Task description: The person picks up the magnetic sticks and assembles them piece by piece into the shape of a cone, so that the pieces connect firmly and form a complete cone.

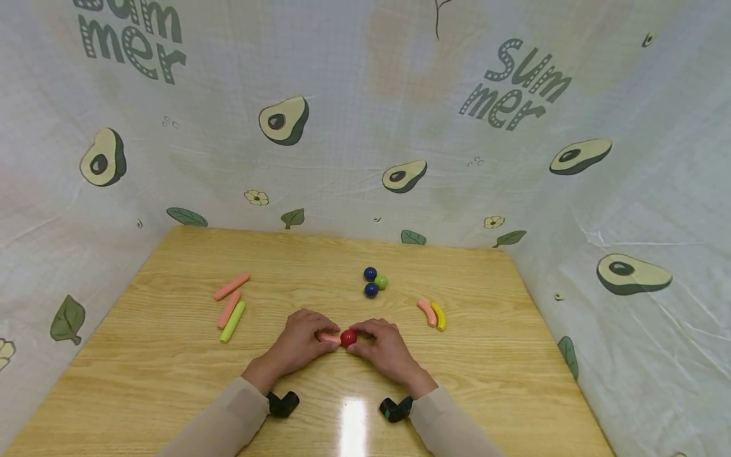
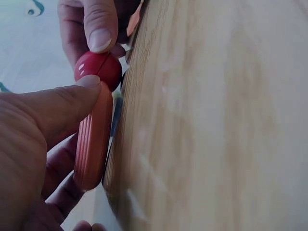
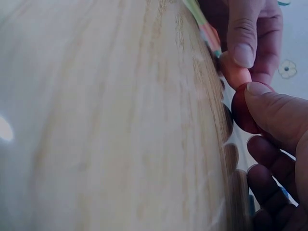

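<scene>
1. Head, surroundings: wooden table (image 1: 354, 266) with printed fabric (image 1: 342, 76) behind. Left of centre: two salmon bars (image 1: 231, 287) and a lime bar (image 1: 233, 322), grouped. Above centre-right: two navy balls (image 1: 370, 290) and a green ball (image 1: 381, 282), clustered. Right of those, lower: curved pink piece (image 1: 426, 313) beside curved yellow piece (image 1: 438, 316).
2. Head, hands: forearms enter from bottom edge, angled inward. Left hand (image 1: 301, 337) and right hand (image 1: 385, 349) meet just below frame centre, a black wrist device (image 1: 282, 404) under the left, another under the right.
3. Head, parts: left fingers pinch the short salmon stick (image 1: 329, 337); right thumb and fingers pinch the red ball (image 1: 349, 337). Ball sits at the stick's right end.
4. Left wrist: tabletop fills the right side. Left hand comes in from left edge, thumb over the stick's upper end, fingers behind it. Ball at upper left, against that end; right hand grips it from the top.
5. Right wrist: tabletop on the left, blurred bars at top. Right hand enters from right edge, thumb on ball; left thumb on stick, above it.
</scene>
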`<state>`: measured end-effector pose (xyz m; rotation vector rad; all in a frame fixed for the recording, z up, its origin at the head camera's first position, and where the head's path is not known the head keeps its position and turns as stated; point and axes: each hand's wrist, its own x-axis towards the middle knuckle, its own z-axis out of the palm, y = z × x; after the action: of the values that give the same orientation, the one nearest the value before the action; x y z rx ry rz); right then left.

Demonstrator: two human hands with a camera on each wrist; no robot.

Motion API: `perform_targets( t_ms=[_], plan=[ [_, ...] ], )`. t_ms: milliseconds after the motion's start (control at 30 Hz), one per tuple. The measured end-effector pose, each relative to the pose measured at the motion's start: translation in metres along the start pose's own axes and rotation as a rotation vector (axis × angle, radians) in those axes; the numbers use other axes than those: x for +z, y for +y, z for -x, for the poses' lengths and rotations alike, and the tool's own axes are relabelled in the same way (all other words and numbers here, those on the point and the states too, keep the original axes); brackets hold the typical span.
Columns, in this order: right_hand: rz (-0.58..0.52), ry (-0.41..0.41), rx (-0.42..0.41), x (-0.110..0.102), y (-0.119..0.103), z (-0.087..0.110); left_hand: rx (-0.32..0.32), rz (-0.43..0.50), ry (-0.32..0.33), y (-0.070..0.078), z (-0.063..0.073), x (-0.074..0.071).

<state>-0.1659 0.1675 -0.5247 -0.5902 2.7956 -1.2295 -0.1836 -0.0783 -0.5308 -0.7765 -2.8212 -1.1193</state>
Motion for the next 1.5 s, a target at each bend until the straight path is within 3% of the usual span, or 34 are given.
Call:
perform_targets(
  t_ms=[300, 867, 1300, 1500],
  plan=[
    [-0.001, 0.003, -0.023, 0.000, 0.002, 0.001, 0.031, 0.006, 0.044, 0.004, -0.008, 0.010],
    [-0.049, -0.006, 0.018, -0.006, 0.002, 0.004, -0.013, 0.050, -0.073, 0.007, -0.012, 0.008],
    [-0.089, 0.176, 0.145, -0.026, 0.017, 0.007, -0.029, 0.109, -0.098, 0.008, -0.012, 0.004],
    [-0.027, 0.374, 0.210, -0.043, 0.030, 0.011, -0.033, 0.141, -0.109, 0.008, -0.012, 0.003]
  ],
)
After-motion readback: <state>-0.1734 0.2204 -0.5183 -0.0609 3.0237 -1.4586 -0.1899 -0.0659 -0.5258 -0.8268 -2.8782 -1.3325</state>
